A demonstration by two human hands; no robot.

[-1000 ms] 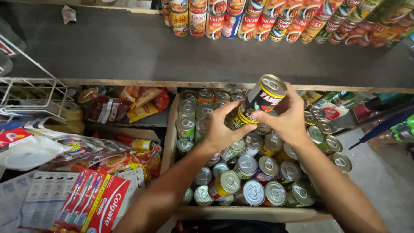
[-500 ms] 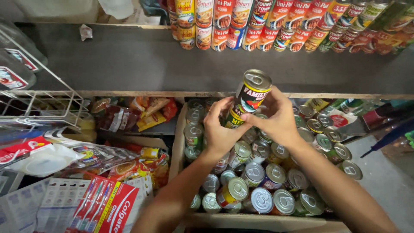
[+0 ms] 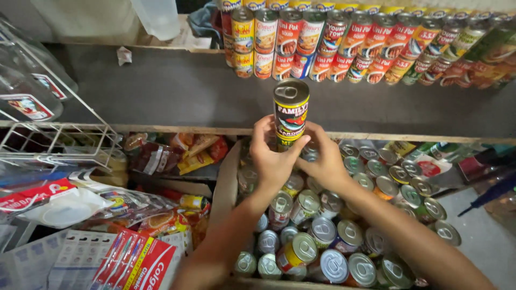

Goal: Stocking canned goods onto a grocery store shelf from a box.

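Both hands grip a stack of two cans (image 3: pixel 290 115), upright above the box of tins (image 3: pixel 344 215): left hand (image 3: pixel 274 158) and right hand (image 3: pixel 325 161) curled around its lower half. Silver pull-tab lid, black-and-yellow label with a fish picture.

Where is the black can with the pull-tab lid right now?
The black can is held upright between the left hand and right hand, above the box of cans, below the shelf cans.
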